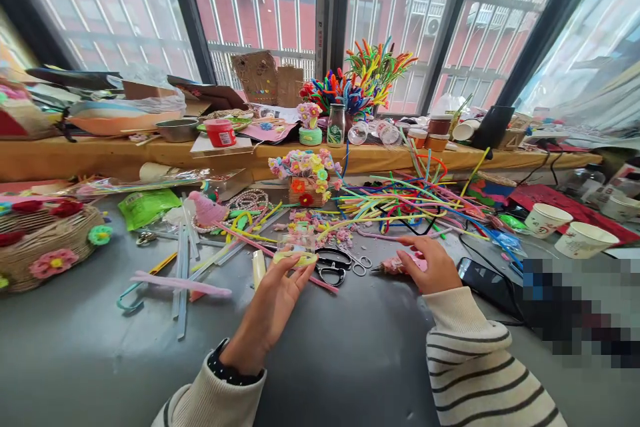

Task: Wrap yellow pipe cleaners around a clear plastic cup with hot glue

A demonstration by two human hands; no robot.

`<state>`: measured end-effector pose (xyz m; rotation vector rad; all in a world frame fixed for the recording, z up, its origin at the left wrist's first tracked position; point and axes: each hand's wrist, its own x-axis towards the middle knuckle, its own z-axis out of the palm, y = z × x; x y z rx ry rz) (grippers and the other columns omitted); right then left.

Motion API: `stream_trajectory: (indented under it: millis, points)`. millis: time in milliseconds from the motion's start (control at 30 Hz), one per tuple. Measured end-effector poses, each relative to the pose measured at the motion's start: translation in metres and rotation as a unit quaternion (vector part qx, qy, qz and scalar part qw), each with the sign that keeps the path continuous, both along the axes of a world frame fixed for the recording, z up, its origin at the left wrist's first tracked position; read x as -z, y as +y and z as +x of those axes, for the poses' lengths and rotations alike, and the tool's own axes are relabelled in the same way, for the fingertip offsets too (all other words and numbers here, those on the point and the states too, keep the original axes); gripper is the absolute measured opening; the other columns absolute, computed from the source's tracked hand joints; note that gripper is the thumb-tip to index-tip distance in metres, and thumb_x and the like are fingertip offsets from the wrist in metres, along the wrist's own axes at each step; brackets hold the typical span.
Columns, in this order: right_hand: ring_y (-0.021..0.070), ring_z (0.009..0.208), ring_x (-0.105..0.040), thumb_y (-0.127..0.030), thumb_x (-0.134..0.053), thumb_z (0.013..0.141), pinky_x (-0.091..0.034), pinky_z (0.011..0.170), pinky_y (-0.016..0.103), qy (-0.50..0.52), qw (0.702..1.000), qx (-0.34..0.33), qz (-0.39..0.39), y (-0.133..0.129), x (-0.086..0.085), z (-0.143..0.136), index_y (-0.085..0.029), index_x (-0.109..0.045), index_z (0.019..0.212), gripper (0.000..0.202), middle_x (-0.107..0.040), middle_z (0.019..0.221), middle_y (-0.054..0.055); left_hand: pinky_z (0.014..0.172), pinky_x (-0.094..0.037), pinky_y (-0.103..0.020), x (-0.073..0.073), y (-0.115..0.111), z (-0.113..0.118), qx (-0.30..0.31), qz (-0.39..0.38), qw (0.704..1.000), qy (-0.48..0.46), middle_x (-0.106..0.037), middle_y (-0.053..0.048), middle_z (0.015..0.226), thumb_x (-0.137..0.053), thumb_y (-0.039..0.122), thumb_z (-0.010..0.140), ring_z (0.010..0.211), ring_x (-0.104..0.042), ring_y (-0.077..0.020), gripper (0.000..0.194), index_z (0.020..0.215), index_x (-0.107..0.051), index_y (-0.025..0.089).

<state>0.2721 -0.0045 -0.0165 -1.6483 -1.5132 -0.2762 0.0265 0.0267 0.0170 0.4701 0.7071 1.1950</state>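
My left hand is closed on a small clear cup with a yellow-green band round its base, held above the grey table near the middle. To the right, my right hand rests at a pink glue gun, its fingers bent and partly spread over the pink body, with the dark nozzle pointing left. Between the hands lie black-handled scissors and small silver scissors. Small pink and yellow bits are scattered just behind them.
Plastic strips and a pink pipe cleaner lie left. A flower-covered basket stands far left. Many pipe cleaners are piled behind my right hand. A phone and paper cups are at the right.
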Motion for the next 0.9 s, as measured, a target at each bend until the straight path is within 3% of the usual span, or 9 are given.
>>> stream_trajectory:
  millis: [67, 167, 300, 433, 600, 667, 733, 833, 900]
  points:
    - [0.025, 0.101, -0.048, -0.039, -0.045, 0.072, -0.034, 0.088, 0.041, -0.03, 0.999, 0.0, 0.038, -0.001, -0.005, 0.001, -0.02, -0.053, 0.106, 0.04, -0.057, 0.106, 0.01, 0.089, -0.045, -0.033, 0.001, -0.001, 0.001, -0.004, -0.011, 1.0, 0.004, -0.057, -0.002, 0.074, -0.052, 0.006, 0.07, 0.087, -0.059, -0.0161, 0.009, 0.069, -0.055, 0.014]
    - [0.0307, 0.109, -0.042, -0.042, -0.048, 0.07, -0.033, 0.088, 0.047, -0.071, 0.98, 0.132, 0.133, -0.004, -0.011, 0.01, -0.01, -0.034, 0.125, 0.066, -0.046, 0.12, 0.017, 0.086, -0.047, -0.031, 0.001, 0.0, 0.001, -0.015, -0.013, 1.0, 0.006, -0.057, -0.003, 0.08, -0.053, 0.007, 0.07, 0.088, -0.059, -0.0171, 0.008, 0.072, -0.055, 0.014]
    - [0.0332, 0.107, -0.043, -0.04, -0.051, 0.067, -0.038, 0.082, 0.046, -0.066, 0.959, 0.217, 0.17, -0.011, -0.013, 0.021, -0.004, -0.032, 0.125, 0.071, -0.046, 0.117, 0.022, 0.083, -0.049, -0.03, 0.0, 0.0, 0.001, -0.028, -0.023, 0.999, 0.005, -0.057, -0.004, 0.085, -0.052, 0.009, 0.072, 0.092, -0.059, -0.0186, 0.011, 0.082, -0.053, 0.014]
    - [0.0333, 0.112, -0.039, -0.037, -0.051, 0.066, -0.029, 0.092, 0.047, -0.073, 0.943, 0.276, 0.169, -0.013, -0.012, 0.021, -0.005, -0.033, 0.124, 0.069, -0.045, 0.119, 0.023, 0.083, -0.049, -0.03, -0.002, 0.001, 0.001, -0.027, -0.022, 0.999, 0.012, -0.057, -0.007, 0.09, -0.052, 0.011, 0.073, 0.097, -0.056, -0.0205, 0.01, 0.083, -0.053, 0.013]
    - [0.038, 0.115, -0.034, -0.047, -0.051, 0.065, -0.029, 0.088, 0.053, -0.044, 0.95, 0.302, 0.064, -0.012, -0.008, 0.022, -0.007, -0.03, 0.127, 0.077, -0.04, 0.125, 0.023, 0.085, -0.047, -0.031, 0.002, 0.002, 0.0, -0.018, -0.006, 1.0, 0.012, -0.057, -0.007, 0.091, -0.052, 0.013, 0.074, 0.098, -0.055, -0.02, 0.009, 0.083, -0.054, 0.014]
    - [0.0371, 0.109, -0.041, -0.051, -0.052, 0.064, -0.034, 0.085, 0.05, -0.039, 0.958, 0.285, 0.015, -0.012, -0.007, 0.026, -0.006, -0.037, 0.121, 0.075, -0.048, 0.116, 0.023, 0.085, -0.047, -0.031, 0.003, 0.003, 0.0, -0.02, -0.005, 1.0, 0.013, -0.058, -0.006, 0.091, -0.053, 0.013, 0.073, 0.097, -0.056, -0.0193, 0.009, 0.082, -0.054, 0.015]
    - [0.0348, 0.097, -0.049, -0.058, -0.052, 0.06, -0.04, 0.078, 0.045, -0.024, 0.959, 0.266, -0.095, -0.015, -0.006, 0.03, -0.006, -0.049, 0.106, 0.07, -0.055, 0.101, 0.022, 0.084, -0.047, -0.031, 0.004, 0.003, -0.001, -0.025, -0.009, 1.0, 0.014, -0.058, -0.006, 0.091, -0.054, 0.013, 0.073, 0.096, -0.056, -0.0191, 0.009, 0.082, -0.054, 0.015]
    - [0.0305, 0.08, -0.057, -0.068, -0.047, 0.055, -0.044, 0.067, 0.037, -0.013, 0.916, 0.253, -0.311, -0.019, -0.003, 0.029, -0.009, -0.056, 0.085, 0.067, -0.06, 0.083, 0.019, 0.084, -0.047, -0.031, 0.004, 0.003, -0.001, -0.024, -0.012, 0.999, 0.018, -0.059, -0.007, 0.091, -0.054, 0.014, 0.073, 0.095, -0.057, -0.0189, 0.011, 0.084, -0.054, 0.015]
    - [0.0275, 0.074, -0.059, -0.067, -0.045, 0.059, -0.043, 0.062, 0.034, -0.034, 0.885, 0.252, -0.389, -0.021, 0.0, 0.023, -0.01, -0.057, 0.081, 0.063, -0.062, 0.077, 0.016, 0.085, -0.047, -0.031, 0.004, 0.003, -0.001, -0.017, -0.01, 1.0, 0.019, -0.059, -0.006, 0.089, -0.054, 0.014, 0.073, 0.093, -0.058, -0.0183, 0.014, 0.086, -0.054, 0.015]
